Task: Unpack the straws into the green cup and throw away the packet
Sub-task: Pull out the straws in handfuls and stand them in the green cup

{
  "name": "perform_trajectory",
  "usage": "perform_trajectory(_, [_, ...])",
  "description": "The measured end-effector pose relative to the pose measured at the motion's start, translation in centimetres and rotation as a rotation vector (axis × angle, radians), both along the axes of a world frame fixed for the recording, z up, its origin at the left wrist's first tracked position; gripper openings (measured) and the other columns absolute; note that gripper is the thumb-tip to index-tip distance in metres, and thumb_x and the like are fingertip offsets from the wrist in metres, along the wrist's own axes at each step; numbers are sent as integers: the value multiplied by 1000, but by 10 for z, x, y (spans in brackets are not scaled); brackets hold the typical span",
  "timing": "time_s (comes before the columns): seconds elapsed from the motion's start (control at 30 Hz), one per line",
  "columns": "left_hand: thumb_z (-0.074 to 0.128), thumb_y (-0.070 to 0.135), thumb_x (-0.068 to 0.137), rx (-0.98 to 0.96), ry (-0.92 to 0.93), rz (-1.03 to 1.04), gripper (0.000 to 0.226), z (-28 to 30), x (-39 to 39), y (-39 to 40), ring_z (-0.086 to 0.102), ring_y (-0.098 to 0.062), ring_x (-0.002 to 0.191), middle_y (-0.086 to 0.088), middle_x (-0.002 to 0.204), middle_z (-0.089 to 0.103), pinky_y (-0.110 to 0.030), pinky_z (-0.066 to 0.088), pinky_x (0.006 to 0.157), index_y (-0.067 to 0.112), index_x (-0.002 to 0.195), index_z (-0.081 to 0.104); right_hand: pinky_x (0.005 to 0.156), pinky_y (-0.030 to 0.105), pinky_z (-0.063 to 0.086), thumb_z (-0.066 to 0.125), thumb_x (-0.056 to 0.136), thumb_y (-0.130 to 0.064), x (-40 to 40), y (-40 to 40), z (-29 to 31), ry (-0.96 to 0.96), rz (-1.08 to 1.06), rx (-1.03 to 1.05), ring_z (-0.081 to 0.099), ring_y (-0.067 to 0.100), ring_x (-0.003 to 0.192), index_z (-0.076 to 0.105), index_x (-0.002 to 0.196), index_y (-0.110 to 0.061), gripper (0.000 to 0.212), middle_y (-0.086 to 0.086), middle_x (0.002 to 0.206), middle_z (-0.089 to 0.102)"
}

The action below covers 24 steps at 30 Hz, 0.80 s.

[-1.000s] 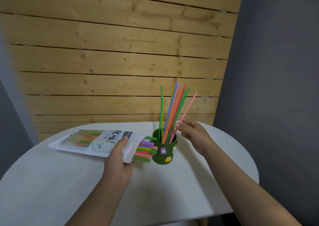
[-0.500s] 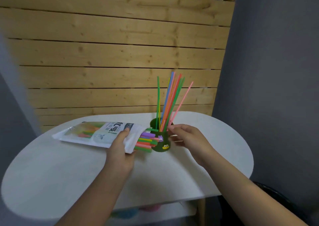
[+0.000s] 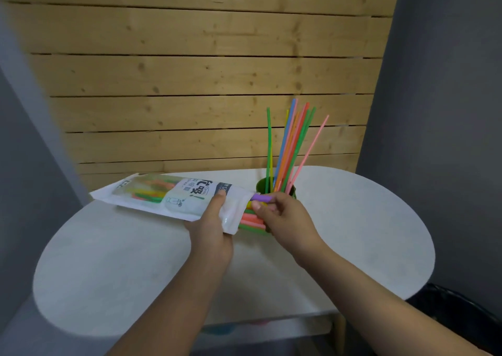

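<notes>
A white straw packet lies slanted above the white table, and my left hand grips it near its open right end. Coloured straw ends stick out of that opening. My right hand pinches the end of a purple straw at the packet's mouth. Just behind my right hand stands the green cup, mostly hidden, with several long straws upright in it, a pink one leaning right.
A wooden slat wall rises behind the table, with grey walls at both sides. A dark bin sits on the floor at the lower right, beyond the table's edge. A shelf shows under the table top.
My right hand has left the pink straw standing in the cup and come down to the packet's mouth, where it now pinches a purple straw. My left hand keeps its hold.
</notes>
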<state>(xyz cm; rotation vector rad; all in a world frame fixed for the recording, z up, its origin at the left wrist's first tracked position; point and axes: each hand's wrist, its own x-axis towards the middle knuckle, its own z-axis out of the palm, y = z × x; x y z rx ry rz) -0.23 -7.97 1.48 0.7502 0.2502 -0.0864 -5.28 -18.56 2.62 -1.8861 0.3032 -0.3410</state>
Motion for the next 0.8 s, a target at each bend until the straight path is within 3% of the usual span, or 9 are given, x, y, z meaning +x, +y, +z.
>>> perform_trajectory(0.07, [63, 5, 90, -19, 14, -1, 58, 1, 3, 2, 58, -31, 125, -13, 138, 58, -47, 50, 99, 14, 143, 43, 70, 30, 53, 64, 87, -24, 2, -3, 3, -36, -23, 52, 65, 21, 75, 67, 93, -7, 19, 7, 79, 67])
perform_trajectory(0.2, [64, 7, 89, -55, 56, 25, 59, 3, 10, 10, 59, -30, 124, -11, 137, 59, -49, 49, 100, 17, 143, 43, 53, 10, 47, 64, 87, -20, 2, -11, 6, -81, -38, 74, 63, 11, 59, 70, 95, -8, 16, 2, 73, 68])
perform_trajectory(0.33, [66, 7, 88, -70, 85, 62, 61, 5, 14, 17, 60, -26, 123, -10, 138, 58, -42, 54, 91, 19, 143, 41, 60, 13, 53, 63, 87, -18, 2, -18, 9, -137, -109, 22, 64, 3, 57, 71, 97, -13, 14, 3, 79, 69])
perform_trajectory(0.43, [65, 6, 88, -59, 69, 95, 61, 5, 17, 21, 60, -25, 123, -9, 139, 58, -45, 52, 98, 19, 143, 41, 49, 11, 46, 60, 89, -16, 1, -21, 13, -193, -133, 118, 57, -2, 46, 69, 100, -11, 15, 0, 68, 64])
perform_trajectory(0.53, [64, 5, 89, -49, 52, 95, 60, 6, 15, 21, 59, -25, 124, -9, 139, 58, -46, 48, 103, 18, 143, 42, 60, 15, 51, 64, 84, -36, 1, -15, 11, -125, -71, 320, 62, 1, 68, 60, 115, -19, 36, -4, 89, 63])
perform_trajectory(0.63, [63, 4, 89, -62, 58, 89, 58, 7, 11, 17, 60, -26, 124, -10, 138, 59, -46, 49, 102, 16, 142, 43, 75, 23, 46, 70, 64, -51, 4, 0, 5, -54, 59, 635, 61, 11, 95, 52, 123, -23, 68, -4, 106, 63])
perform_trajectory(0.73, [61, 6, 90, -67, 64, 61, 57, 9, 9, 14, 59, -28, 124, -12, 138, 59, -42, 53, 91, 16, 143, 42, 92, 28, 46, 70, 59, -46, 9, 11, 0, -117, 117, 828, 61, 12, 111, 50, 123, -27, 70, -2, 121, 63])
perform_trajectory(0.8, [61, 8, 91, -64, 57, 33, 57, 9, 8, 11, 59, -29, 124, -13, 138, 59, -40, 53, 86, 17, 144, 41, 86, 24, 49, 69, 68, -43, 11, 13, 2, -140, 99, 815, 62, 12, 109, 48, 128, -30, 64, -1, 126, 60])
